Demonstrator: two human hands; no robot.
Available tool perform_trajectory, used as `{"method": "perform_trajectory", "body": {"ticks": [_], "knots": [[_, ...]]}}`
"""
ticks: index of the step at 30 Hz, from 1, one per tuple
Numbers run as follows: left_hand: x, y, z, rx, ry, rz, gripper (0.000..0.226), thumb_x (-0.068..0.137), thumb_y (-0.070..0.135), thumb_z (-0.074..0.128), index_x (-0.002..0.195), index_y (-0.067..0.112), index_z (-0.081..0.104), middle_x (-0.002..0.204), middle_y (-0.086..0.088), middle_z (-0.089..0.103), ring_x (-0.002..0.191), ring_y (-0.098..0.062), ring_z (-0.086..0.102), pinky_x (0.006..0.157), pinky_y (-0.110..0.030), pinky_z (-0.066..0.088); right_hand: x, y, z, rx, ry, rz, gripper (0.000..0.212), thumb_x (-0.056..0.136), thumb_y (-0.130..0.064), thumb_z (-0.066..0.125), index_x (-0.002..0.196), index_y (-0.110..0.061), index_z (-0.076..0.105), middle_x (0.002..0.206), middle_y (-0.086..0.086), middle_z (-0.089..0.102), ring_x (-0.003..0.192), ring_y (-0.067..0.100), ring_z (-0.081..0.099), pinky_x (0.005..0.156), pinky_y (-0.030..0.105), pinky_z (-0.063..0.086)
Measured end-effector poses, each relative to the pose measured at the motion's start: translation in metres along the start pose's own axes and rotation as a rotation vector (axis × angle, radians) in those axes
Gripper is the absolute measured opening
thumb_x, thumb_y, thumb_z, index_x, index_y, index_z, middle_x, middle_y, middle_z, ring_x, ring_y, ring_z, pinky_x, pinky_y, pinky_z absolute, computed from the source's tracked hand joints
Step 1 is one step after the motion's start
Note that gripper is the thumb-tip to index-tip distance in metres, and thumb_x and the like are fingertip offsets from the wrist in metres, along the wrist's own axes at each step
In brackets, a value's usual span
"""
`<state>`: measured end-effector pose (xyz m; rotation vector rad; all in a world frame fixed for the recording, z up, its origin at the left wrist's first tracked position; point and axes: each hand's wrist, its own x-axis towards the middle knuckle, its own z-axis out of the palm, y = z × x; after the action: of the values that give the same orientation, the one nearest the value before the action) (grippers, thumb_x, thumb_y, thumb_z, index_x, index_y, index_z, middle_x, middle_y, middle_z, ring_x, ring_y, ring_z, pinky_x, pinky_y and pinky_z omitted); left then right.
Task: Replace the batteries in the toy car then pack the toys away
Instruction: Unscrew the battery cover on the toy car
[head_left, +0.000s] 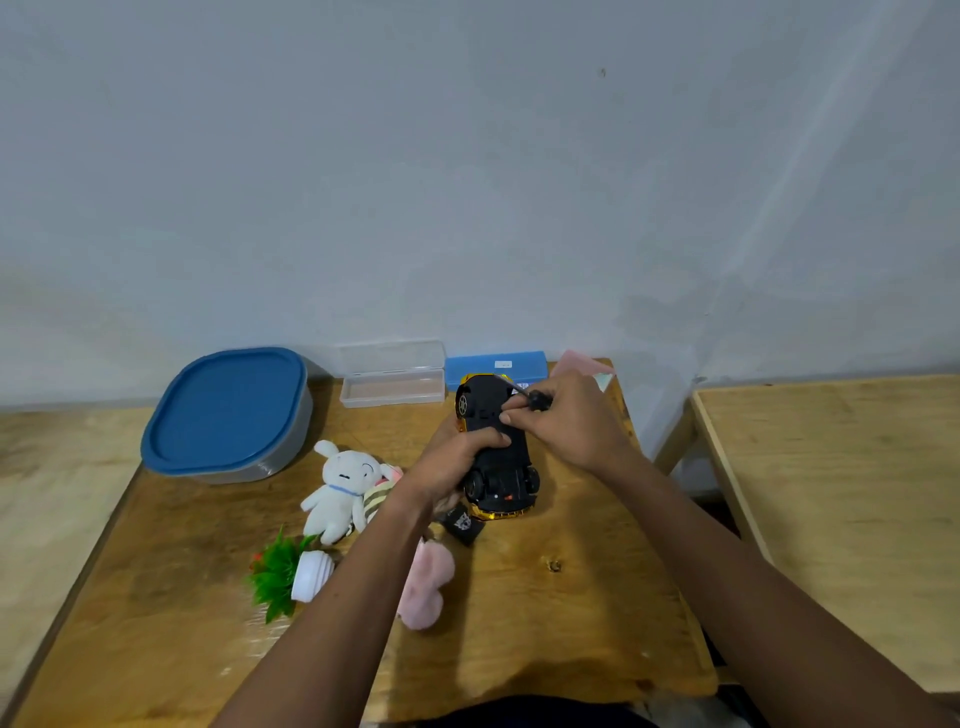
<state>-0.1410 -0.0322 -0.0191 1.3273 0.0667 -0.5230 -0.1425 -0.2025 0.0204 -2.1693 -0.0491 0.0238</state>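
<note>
A gold toy car (501, 470) lies upside down on the wooden table (545, 613), black underside up. My left hand (457, 460) grips its body from the left side. My right hand (566, 423) is shut on a small black-handled screwdriver (532, 397) whose shaft slants toward the car's far end. A white plush rabbit (340, 488), a striped plush (378, 496), a pink fluffy toy (426, 587) and a small fake plant in a white pot (291, 571) lie to the left. A small black piece (464, 524) lies just in front of the car.
A grey container with a blue lid (228, 413) stands at the table's back left. A clear open case (392, 382) and a blue box (496, 366) sit against the wall. A pink packet (582, 364) lies at the back right corner. Another wooden table (841, 493) stands to the right.
</note>
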Motion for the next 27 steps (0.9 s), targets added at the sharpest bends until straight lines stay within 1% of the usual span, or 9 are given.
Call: {"method": "perform_trajectory", "body": {"ticks": [4, 8, 10, 13, 16, 18, 21, 23, 27], "knots": [[0.003, -0.008, -0.001, 0.01, 0.003, -0.015, 0.053, 0.071, 0.005, 0.068, 0.123, 0.003, 0.058, 0.096, -0.016, 0.071, 0.087, -0.032, 0.069, 0.079, -0.044, 0.056, 0.001, 0.003, 0.003, -0.129, -0.015, -0.067, 0.006, 0.084, -0.024, 0.074, 0.086, -0.022, 0.08, 0.079, -0.006, 0.074, 0.073, 0.009, 0.065, 0.065, 0.029, 0.051], [0.007, -0.02, 0.001, 0.0, 0.021, -0.069, 0.052, 0.069, 0.005, 0.069, 0.12, 0.004, 0.059, 0.1, -0.02, 0.071, 0.088, -0.033, 0.07, 0.08, -0.046, 0.058, -0.003, 0.02, 0.006, -0.283, -0.08, -0.198, 0.007, 0.09, -0.021, 0.066, 0.089, -0.023, 0.072, 0.086, -0.003, 0.069, 0.081, 0.017, 0.06, 0.07, 0.035, 0.05], [0.012, -0.027, 0.002, 0.045, 0.032, -0.103, 0.056, 0.064, 0.01, 0.074, 0.119, 0.006, 0.061, 0.102, -0.022, 0.071, 0.092, -0.038, 0.069, 0.086, -0.052, 0.057, -0.008, 0.034, 0.009, -0.258, -0.074, -0.205, 0.004, 0.09, -0.021, 0.064, 0.09, -0.022, 0.068, 0.087, -0.006, 0.066, 0.082, 0.014, 0.057, 0.072, 0.032, 0.048], [0.02, -0.042, 0.002, 0.063, 0.077, -0.199, 0.055, 0.063, 0.014, 0.078, 0.116, 0.009, 0.064, 0.106, -0.022, 0.073, 0.097, -0.041, 0.07, 0.092, -0.059, 0.056, -0.019, 0.063, 0.011, -0.105, 0.109, -0.073, 0.007, 0.092, -0.02, 0.066, 0.088, -0.018, 0.071, 0.082, -0.008, 0.066, 0.076, 0.009, 0.057, 0.069, 0.019, 0.045], [0.02, -0.061, 0.004, 0.009, 0.146, -0.284, 0.042, 0.079, 0.003, 0.07, 0.12, 0.003, 0.063, 0.103, -0.021, 0.072, 0.084, -0.033, 0.072, 0.069, -0.04, 0.061, -0.037, 0.112, 0.02, -0.164, 0.167, 0.199, 0.025, 0.097, -0.029, 0.059, 0.073, -0.022, 0.063, 0.071, -0.007, 0.061, 0.067, 0.01, 0.056, 0.065, 0.036, 0.051], [0.017, -0.074, 0.006, -0.008, 0.171, -0.325, 0.043, 0.081, 0.002, 0.068, 0.124, 0.001, 0.062, 0.109, -0.023, 0.072, 0.088, -0.035, 0.071, 0.066, -0.037, 0.059, -0.055, 0.14, 0.029, -0.219, 0.136, 0.335, 0.024, 0.097, -0.032, 0.057, 0.075, -0.024, 0.062, 0.073, -0.006, 0.06, 0.07, 0.013, 0.059, 0.066, 0.037, 0.053], [0.013, -0.086, 0.012, -0.044, 0.167, -0.384, 0.061, 0.068, 0.013, 0.073, 0.126, 0.001, 0.061, 0.109, -0.023, 0.071, 0.09, -0.036, 0.07, 0.068, -0.039, 0.059, -0.071, 0.16, 0.037, -0.311, 0.128, 0.34, 0.02, 0.094, -0.028, 0.062, 0.074, -0.029, 0.06, 0.07, -0.011, 0.056, 0.067, 0.015, 0.058, 0.061, 0.035, 0.051], [0.013, -0.091, 0.017, -0.058, 0.173, -0.405, 0.064, 0.066, 0.016, 0.072, 0.126, 0.001, 0.061, 0.111, -0.024, 0.07, 0.093, -0.038, 0.069, 0.071, -0.042, 0.059, -0.074, 0.163, 0.036, -0.319, 0.127, 0.348, 0.007, 0.092, -0.028, 0.064, 0.087, -0.025, 0.069, 0.078, -0.009, 0.063, 0.071, 0.015, 0.061, 0.061, 0.034, 0.052], [0.016, -0.098, 0.025, -0.036, 0.196, -0.411, 0.063, 0.066, 0.016, 0.074, 0.127, 0.003, 0.061, 0.119, -0.027, 0.069, 0.097, -0.042, 0.07, 0.076, -0.046, 0.059, -0.075, 0.171, 0.037, -0.318, 0.135, 0.337, 0.009, 0.092, -0.03, 0.064, 0.098, -0.026, 0.069, 0.091, -0.006, 0.065, 0.083, 0.016, 0.06, 0.067, 0.032, 0.05]]}}
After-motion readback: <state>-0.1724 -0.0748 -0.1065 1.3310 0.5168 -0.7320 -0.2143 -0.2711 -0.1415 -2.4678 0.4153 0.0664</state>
